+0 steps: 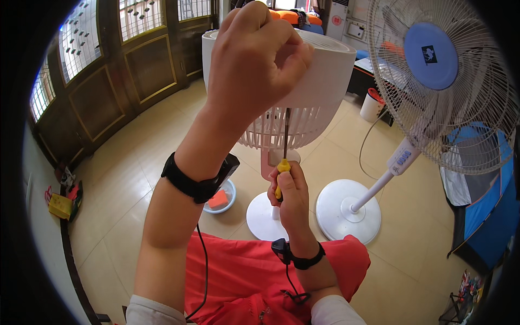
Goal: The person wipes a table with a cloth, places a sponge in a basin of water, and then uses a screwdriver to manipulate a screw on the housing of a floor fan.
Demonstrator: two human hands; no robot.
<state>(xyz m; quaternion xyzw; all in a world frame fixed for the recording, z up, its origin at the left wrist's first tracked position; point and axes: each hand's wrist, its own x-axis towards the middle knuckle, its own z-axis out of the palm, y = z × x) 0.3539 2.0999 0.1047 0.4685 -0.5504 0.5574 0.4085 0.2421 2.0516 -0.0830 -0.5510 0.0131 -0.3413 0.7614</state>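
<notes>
The screwdriver stands nearly upright in front of me, its yellow-and-black handle wrapped in the fingers of my right hand. Its shaft runs up to the slats of the white fan; I can't tell whether the tip touches. My left hand is raised before the fan's upper part, fingers curled tight, and I can't tell whether they pinch anything. A basin holding an orange block sits left of the fan's base, a blue-hubbed fan to the right.
</notes>
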